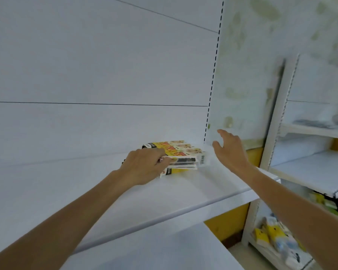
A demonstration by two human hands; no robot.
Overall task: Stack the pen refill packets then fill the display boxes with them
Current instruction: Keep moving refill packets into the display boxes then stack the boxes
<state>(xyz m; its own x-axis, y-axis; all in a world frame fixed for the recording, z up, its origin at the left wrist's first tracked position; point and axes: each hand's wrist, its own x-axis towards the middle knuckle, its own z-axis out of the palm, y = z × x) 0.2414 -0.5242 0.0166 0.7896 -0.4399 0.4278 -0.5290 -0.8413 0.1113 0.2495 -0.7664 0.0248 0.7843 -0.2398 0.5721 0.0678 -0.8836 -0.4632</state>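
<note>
Yellow display boxes (176,148) with red print lie side by side on a white shelf (125,191), close to its back right corner. My left hand (142,166) grips a thin stack of pen refill packets (185,162) and holds it over the front of the boxes. The packets are clear with white card ends and a barcode at the right. My right hand (229,149) hovers just right of the boxes, fingers spread, holding nothing.
A white back panel rises behind the shelf, and a perforated upright (213,78) stands at its right end. A second shelving unit (310,166) stands further right, with yellow and white packages (275,238) on its low shelf. A lower shelf (164,248) juts out beneath.
</note>
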